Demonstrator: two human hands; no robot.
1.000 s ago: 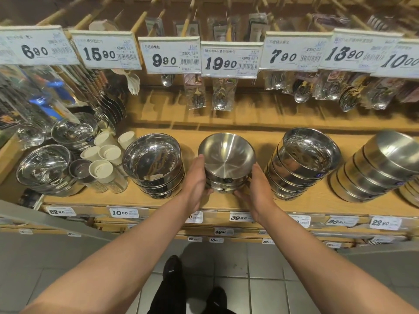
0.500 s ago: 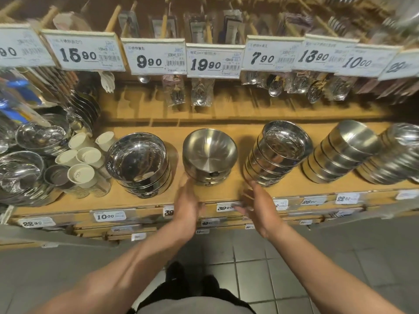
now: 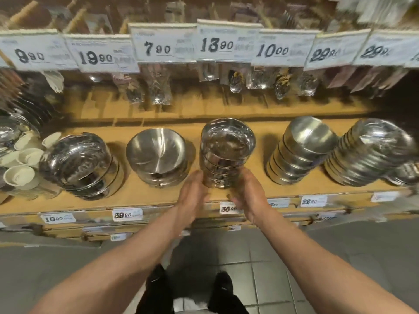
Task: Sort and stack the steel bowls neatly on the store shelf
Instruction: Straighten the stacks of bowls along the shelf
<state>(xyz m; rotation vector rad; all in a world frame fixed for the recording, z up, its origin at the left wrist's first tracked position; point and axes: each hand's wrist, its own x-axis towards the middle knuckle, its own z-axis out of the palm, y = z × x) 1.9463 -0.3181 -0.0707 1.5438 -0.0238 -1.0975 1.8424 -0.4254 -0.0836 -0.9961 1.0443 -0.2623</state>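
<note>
Wooden store shelf (image 3: 145, 196) under a row of white price cards (image 3: 165, 45); grey tiled floor (image 3: 272, 268) below. Left hand (image 3: 191, 196) and right hand (image 3: 247, 196) flanked the base of a tall stack of shiny steel bowls (image 3: 226, 150), palms facing inward, fingers extended; contact unclear through blur. Left of the left hand: short stack of matte steel bowls (image 3: 158, 155). Right of the right hand: leaning stack of brushed steel bowls (image 3: 301, 150).
</note>
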